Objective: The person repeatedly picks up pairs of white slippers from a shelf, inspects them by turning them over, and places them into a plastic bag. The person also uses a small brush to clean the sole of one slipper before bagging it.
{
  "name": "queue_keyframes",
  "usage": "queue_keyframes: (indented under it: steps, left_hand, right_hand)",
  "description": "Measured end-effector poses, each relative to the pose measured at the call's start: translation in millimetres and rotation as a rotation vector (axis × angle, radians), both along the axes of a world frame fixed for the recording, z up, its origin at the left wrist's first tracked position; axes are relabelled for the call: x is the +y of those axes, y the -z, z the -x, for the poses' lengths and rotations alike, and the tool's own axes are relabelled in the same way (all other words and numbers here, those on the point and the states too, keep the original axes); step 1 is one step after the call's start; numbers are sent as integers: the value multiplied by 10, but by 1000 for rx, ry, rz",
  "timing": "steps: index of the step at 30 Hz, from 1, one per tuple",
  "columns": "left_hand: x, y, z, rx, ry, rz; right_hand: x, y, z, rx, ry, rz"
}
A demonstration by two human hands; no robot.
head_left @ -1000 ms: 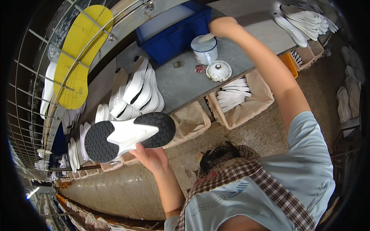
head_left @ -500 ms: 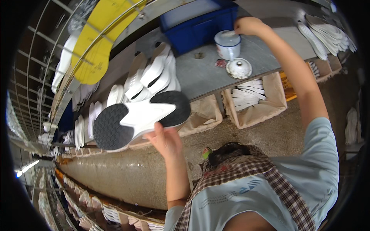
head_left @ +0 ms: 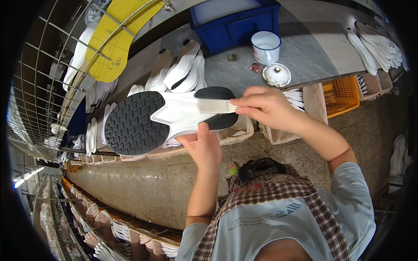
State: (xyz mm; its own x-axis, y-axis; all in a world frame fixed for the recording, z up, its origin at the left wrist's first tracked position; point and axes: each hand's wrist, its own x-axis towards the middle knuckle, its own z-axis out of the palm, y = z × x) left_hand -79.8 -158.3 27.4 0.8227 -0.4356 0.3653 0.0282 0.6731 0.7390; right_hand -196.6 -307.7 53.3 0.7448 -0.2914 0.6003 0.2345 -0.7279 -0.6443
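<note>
My left hand [head_left: 203,145] grips a white shoe sole [head_left: 178,115] by its near edge, thumb on the face. Its tread side faces me, with black rubber pads at both ends and a white middle. My right hand [head_left: 272,108] pinches a flat, pale brush [head_left: 212,105] between thumb and fingers. The brush lies across the white middle and the edge of the smaller black pad. Beyond the hands, a white enamel mug [head_left: 259,56] with a blue rim stands uncovered on the grey table, its lid [head_left: 277,78] lying in front of it.
A blue bin [head_left: 237,30] stands at the table's back. White soles [head_left: 185,71] are stacked to the left, and more soles [head_left: 376,45] fan out at the far right. A wire rack [head_left: 54,82] with a yellow template [head_left: 109,54] rises at left. An orange basket [head_left: 342,96] sits below the table edge.
My right hand has come back from the mug, down and left, bringing the brush onto the sole. The left hand still holds the sole, now slightly higher and further right.
</note>
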Motion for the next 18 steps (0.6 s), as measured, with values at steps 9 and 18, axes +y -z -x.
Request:
queue_keyframes:
  steps: [9, 18]
  left_hand:
    - [99, -85, 2, -3, -82, -42]
    - [145, -106, 72, 28, -43, -13]
  right_hand:
    - [1, 38, -5, 32, -15, 51]
    - [26, -6, -25, 15, -28, 84]
